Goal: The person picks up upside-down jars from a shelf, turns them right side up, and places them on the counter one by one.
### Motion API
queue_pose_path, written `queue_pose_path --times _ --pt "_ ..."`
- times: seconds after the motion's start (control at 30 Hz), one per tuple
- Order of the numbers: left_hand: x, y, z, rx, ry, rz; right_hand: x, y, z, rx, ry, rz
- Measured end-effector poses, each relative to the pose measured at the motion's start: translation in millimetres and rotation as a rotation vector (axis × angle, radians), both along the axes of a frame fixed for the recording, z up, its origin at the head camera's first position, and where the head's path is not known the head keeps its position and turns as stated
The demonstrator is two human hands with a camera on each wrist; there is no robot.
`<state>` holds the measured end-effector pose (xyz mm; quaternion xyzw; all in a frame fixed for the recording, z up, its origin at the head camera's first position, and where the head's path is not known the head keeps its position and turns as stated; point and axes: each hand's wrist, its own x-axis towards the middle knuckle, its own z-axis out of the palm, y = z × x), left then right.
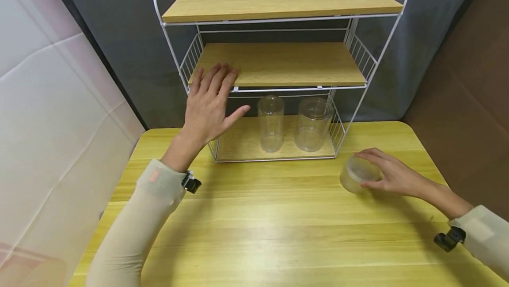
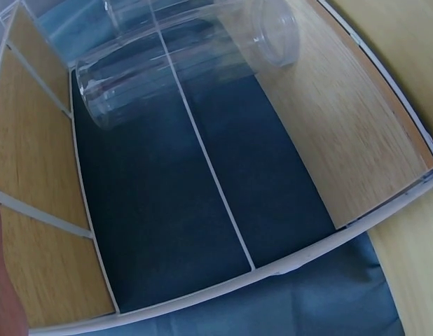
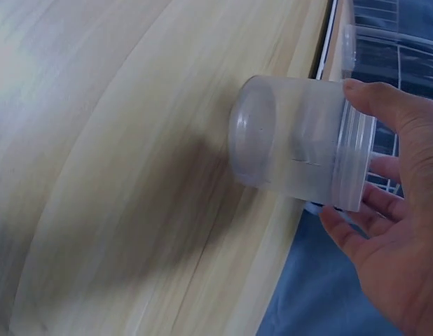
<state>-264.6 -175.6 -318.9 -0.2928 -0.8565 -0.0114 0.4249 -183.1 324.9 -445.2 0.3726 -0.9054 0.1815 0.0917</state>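
My right hand [image 1: 393,174] grips a small frosted, see-through jar [image 1: 354,181] by its ridged lid, thumb on one side and fingers on the other. In the right wrist view the jar [image 3: 286,136] casts a shadow on the tabletop. On the left, my left hand [image 1: 208,106] lies with straight fingers at the front left edge of the middle shelf board [image 1: 278,64], thumb spread out. A tall clear jar [image 1: 271,126] and a wider clear jar [image 1: 312,128] stand upright on the bottom board [image 1: 238,139], and the left wrist view shows the tall jar [image 2: 181,59] too.
The white wire rack [image 1: 375,68] with three wooden boards stands at the back of the yellow wooden table [image 1: 254,225]. Its top board [image 1: 278,0] is above my left hand. A dark grey wall [image 1: 119,35] is behind, with a brown panel [image 1: 469,92] at right.
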Motion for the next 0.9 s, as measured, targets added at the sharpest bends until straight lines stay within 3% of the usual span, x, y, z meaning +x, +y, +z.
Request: queue_pose_path --times 0.27,0.5,0.67,0.9 --pt "-0.2 0 -0.8 0.002 0.021 0.006 -0.9 5 4.4 0.017 -0.02 0.009" --pt "-1.7 0 -0.2 0.002 0.035 0.002 -4.1 -6 13.0 -0.077 0.075 0.025" --pt "-1.4 0 0.3 -0.009 0.025 0.008 -1.9 -23 26.2 -0.1 0.048 -0.061" --pt "-0.8 -1 -2.0 -0.011 0.018 0.011 2.2 -52 40.6 -0.208 -0.09 -0.186"
